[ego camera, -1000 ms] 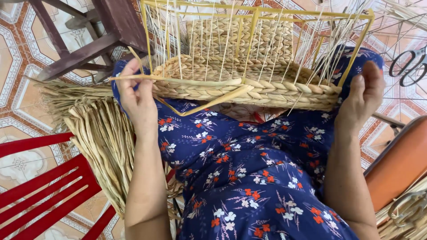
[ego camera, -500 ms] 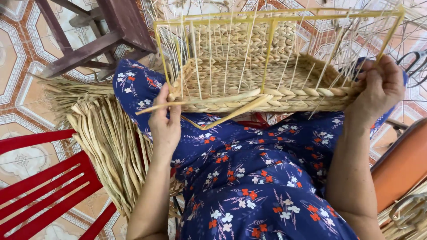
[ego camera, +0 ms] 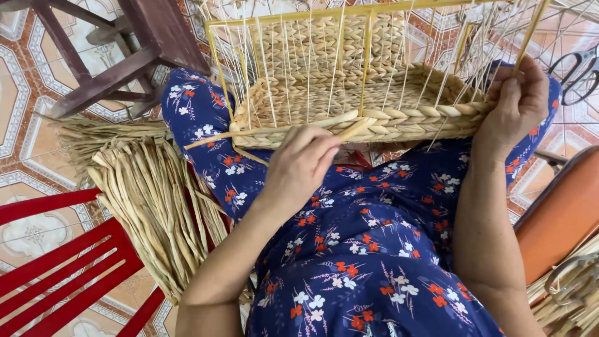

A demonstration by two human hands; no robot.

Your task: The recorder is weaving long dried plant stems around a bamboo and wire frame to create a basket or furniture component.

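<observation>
The left hand (ego camera: 299, 165) has slid inward along the half-woven basket's (ego camera: 362, 118) near edge, now pinching a flat straw strand (ego camera: 352, 130); the right hand (ego camera: 518, 103) still grips the right corner, basket resting on the lap.

The basket (ego camera: 349, 106) is woven of dry, matt straw-coloured fibre, braided thick and rough along its rim, on a smooth yellow-painted metal frame (ego camera: 368, 59). The loose bundle of reeds (ego camera: 150, 200) looks coarse and papery. The dress (ego camera: 362, 249) is soft printed cloth. The red chair (ego camera: 56, 262) is glossy; the floor (ego camera: 25, 106) is shiny patterned tile.
</observation>
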